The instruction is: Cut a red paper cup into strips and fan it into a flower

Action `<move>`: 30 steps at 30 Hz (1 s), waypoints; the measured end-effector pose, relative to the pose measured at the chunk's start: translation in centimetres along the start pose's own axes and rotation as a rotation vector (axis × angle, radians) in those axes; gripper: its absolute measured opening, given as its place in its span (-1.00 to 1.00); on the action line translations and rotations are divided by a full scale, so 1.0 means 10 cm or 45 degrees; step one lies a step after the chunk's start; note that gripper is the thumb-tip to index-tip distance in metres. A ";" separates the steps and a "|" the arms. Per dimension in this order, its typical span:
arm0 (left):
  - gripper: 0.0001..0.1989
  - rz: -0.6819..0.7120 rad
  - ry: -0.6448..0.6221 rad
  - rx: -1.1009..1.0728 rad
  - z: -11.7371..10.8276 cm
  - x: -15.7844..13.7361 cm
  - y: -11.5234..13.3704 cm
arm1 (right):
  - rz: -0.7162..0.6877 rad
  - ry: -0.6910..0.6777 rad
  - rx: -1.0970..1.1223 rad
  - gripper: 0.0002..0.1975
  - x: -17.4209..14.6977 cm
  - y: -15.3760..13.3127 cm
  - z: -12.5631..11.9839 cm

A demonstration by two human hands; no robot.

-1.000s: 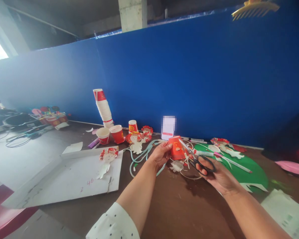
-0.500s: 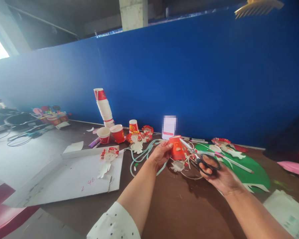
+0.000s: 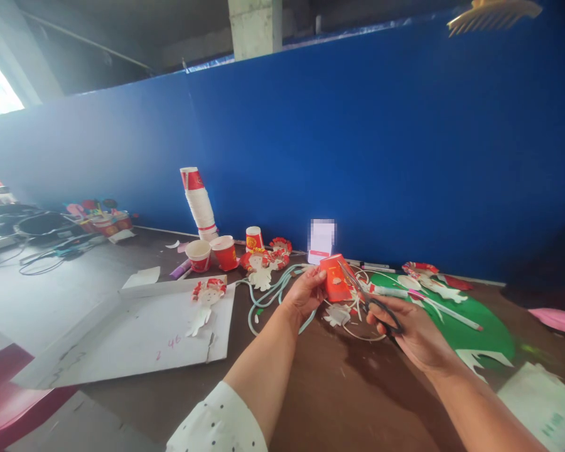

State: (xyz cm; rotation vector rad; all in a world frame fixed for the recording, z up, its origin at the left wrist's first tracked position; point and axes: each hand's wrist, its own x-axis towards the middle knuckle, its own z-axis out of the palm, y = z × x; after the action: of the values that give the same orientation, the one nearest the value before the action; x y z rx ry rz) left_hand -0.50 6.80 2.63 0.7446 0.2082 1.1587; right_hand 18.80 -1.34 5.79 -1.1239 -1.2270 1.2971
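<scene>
A red paper cup piece (image 3: 338, 285) is pinched at its left edge by my left hand (image 3: 307, 290), above the table. My right hand (image 3: 407, 326) grips black-handled scissors (image 3: 383, 314), fingers in the loops. Their blades lie against the cup's right side, nearly together; whether they bite into the paper I cannot tell. Beneath the hands lie white paper cutouts (image 3: 338, 315) and a loop of pale cord (image 3: 275, 295). Just right of the scissors, a white and pink marker (image 3: 445, 311) rests on a green round board (image 3: 487, 326).
Left of my hands is a white cardboard sheet (image 3: 136, 339) bearing a paper doll cutout (image 3: 207, 298). Behind it stand a leaning stack of paper cups (image 3: 200, 204) and red cups (image 3: 225, 253). A blue partition (image 3: 358, 144) closes off the back. A pink object (image 3: 555, 320) lies far right.
The scissor blades have closed together and their handles have drawn in. My right hand has shifted slightly and its fingers have curled closer. The left hand still holds the cup.
</scene>
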 end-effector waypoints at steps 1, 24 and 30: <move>-0.70 0.002 -0.001 -0.004 0.00 0.00 0.00 | -0.010 0.010 -0.047 -0.58 -0.01 -0.01 0.01; -0.57 -0.065 -0.032 0.127 -0.02 0.01 0.08 | 0.088 0.069 -0.022 -0.62 -0.08 -0.15 0.11; -0.63 -0.082 -0.018 0.132 -0.01 -0.01 0.09 | 0.078 0.102 -0.029 -0.65 -0.07 -0.16 0.11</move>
State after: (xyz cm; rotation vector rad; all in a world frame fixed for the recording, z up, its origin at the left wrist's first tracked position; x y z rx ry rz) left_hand -1.28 6.95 3.12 0.8313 0.2801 1.0871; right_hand 17.84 -2.18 7.46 -1.2267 -1.1586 1.2742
